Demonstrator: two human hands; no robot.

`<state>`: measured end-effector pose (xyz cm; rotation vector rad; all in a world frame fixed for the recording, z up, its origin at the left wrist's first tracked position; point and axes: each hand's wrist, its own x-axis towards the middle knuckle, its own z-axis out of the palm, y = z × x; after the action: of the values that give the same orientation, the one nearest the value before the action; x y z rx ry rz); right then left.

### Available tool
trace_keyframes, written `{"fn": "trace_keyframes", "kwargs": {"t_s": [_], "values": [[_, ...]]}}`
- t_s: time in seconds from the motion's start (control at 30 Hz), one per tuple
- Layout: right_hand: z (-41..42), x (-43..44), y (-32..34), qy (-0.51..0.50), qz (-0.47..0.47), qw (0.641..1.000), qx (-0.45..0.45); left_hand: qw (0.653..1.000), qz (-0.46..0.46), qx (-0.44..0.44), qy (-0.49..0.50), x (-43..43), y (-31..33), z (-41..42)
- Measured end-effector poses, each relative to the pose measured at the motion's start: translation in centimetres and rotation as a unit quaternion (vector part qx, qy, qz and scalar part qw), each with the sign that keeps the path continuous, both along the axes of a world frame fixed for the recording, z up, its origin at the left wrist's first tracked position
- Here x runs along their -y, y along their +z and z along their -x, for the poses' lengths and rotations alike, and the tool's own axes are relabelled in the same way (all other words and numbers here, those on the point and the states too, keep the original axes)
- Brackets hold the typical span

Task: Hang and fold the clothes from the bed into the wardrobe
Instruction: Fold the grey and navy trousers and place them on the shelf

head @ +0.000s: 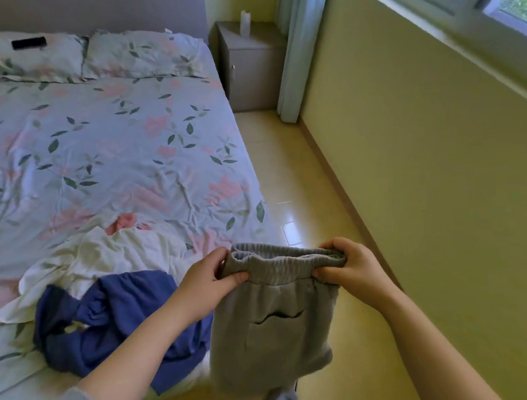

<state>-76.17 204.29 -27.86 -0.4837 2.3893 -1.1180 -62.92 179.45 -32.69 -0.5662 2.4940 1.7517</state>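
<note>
Fold step: left hand [213, 274] & right hand [344, 264] each pinch waistband of grey pants [270, 322], hanging beside bed [109, 142]. Next: prob. fold legs; blue top [107, 319], white garment [102, 250] left on bed.

Head-worn wide-angle view, forward and down, close above the bed [101, 155].
</note>
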Motion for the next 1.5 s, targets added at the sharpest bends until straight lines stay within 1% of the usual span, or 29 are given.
{"fn": "trace_keyframes", "kwargs": {"t_s": [0.13, 0.27, 0.37, 0.47, 0.67, 0.87, 0.97, 1.07, 1.23, 1.37, 1.5], "values": [[5.9, 0.5, -4.6, 0.049, -0.028, 0.998, 0.038, 0.997, 0.024, 0.051, 0.048, -1.8, -4.1, 3.1], [10.8, 2.5, -8.4, 0.075, -0.047, 0.995, 0.039, 0.992, 0.024, 0.091, 0.085, -1.2, -7.1, 6.8], [14.3, 5.2, -10.2, 0.099, -0.055, 0.993, 0.027, 0.989, 0.036, 0.092, 0.111, 0.9, -8.8, 9.9], [17.6, 8.1, -11.8, 0.109, -0.062, 0.992, 0.009, 0.986, 0.083, 0.091, 0.116, 3.7, -10.3, 13.3], [22.6, 12.9, -15.9, 0.125, -0.098, 0.987, -0.023, 0.979, 0.115, 0.104, 0.133, 8.0, -13.8, 18.7], [26.1, 16.3, -20.2, 0.104, -0.114, 0.984, -0.086, 0.971, 0.152, 0.104, 0.150, 10.8, -17.5, 23.9], [27.0, 17.3, -22.5, 0.098, -0.124, 0.983, -0.088, 0.964, 0.176, 0.123, 0.158, 11.6, -19.5, 25.2], [27.0, 17.3, -24.5, 0.101, -0.133, 0.983, -0.081, 0.962, 0.179, 0.133, 0.155, 11.3, -21.4, 25.3], [26.2, 16.2, -26.3, 0.095, -0.127, 0.985, -0.075, 0.970, 0.149, 0.112, 0.156, 10.7, -23.1, 24.6], [24.3, 14.3, -27.3, 0.097, -0.122, 0.985, -0.080, 0.981, 0.112, 0.099, 0.126, 9.9, -23.6, 22.6], [21.7, 11.5, -28.6, 0.137, -0.148, 0.976, -0.082, 0.989, 0.079, 0.106, 0.071, 8.4, -24.2, 19.4]]}}
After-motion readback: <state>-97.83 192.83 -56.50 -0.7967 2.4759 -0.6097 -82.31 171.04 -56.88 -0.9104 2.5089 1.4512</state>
